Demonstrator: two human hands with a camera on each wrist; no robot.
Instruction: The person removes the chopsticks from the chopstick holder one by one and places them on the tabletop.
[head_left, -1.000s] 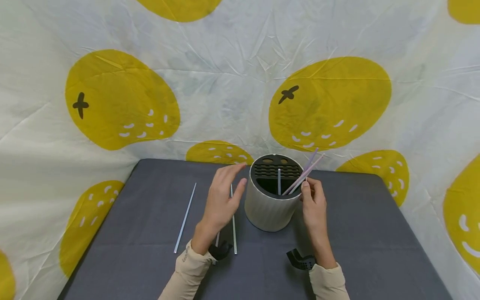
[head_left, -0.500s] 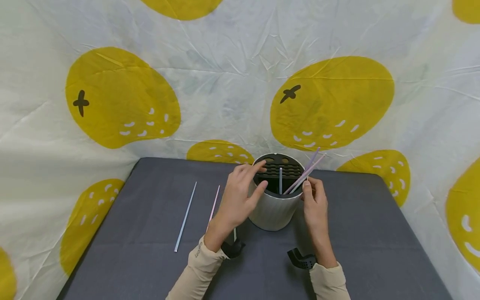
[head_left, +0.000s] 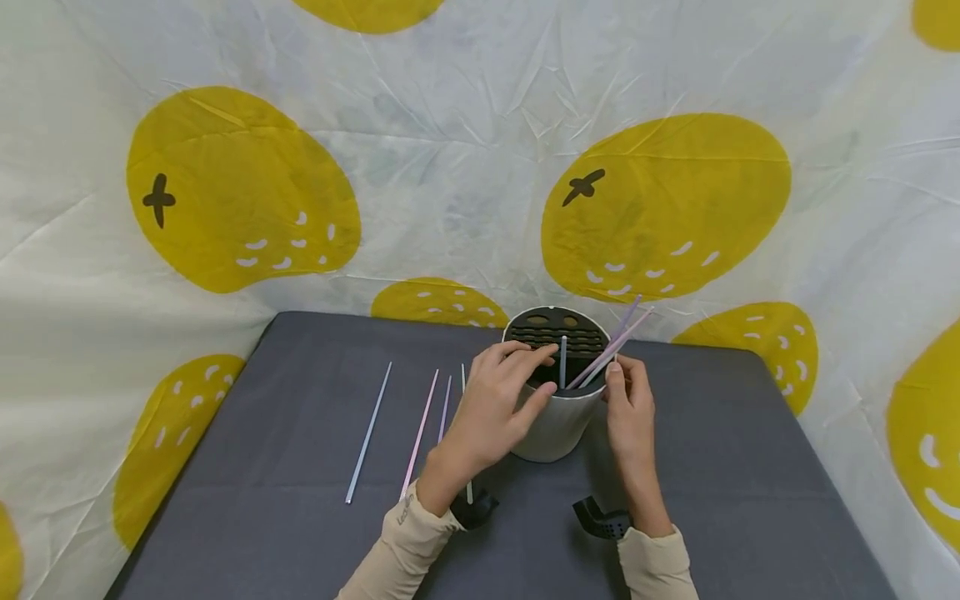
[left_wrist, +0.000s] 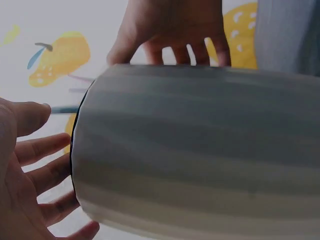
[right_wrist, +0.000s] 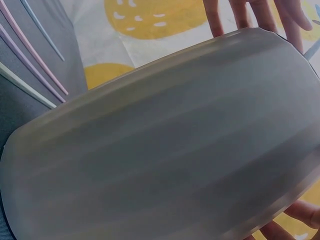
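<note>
A cream ribbed pen holder (head_left: pixel 551 433) with a black slotted top (head_left: pixel 577 337) stands toward the back of the table. A grey-blue stick (head_left: pixel 563 362) stands upright in its open compartment. Pink (head_left: pixel 626 333) and purple sticks lean out at the right. My left hand (head_left: pixel 491 408) reaches over the left rim, thumb and fingers spread beside the grey-blue stick; whether they touch it I cannot tell. On the right side, my right hand (head_left: pixel 630 408) holds the pen holder just below the rim. Its fingers (left_wrist: pixel 200 52) lie against the wall in the left wrist view.
Left of the pen holder, thin sticks lie on the grey table (head_left: pixel 262 467): a light blue one (head_left: pixel 369 433), a pink one (head_left: pixel 420 433), a purple one (head_left: pixel 445 408) and a whitish one (head_left: pixel 470 492). A fruit-print cloth (head_left: pixel 450 183) hangs behind the table.
My left hand has moved right, from beside the pen holder to over its opening, uncovering sticks on the table. My right hand has stayed at the right side of the holder.
</note>
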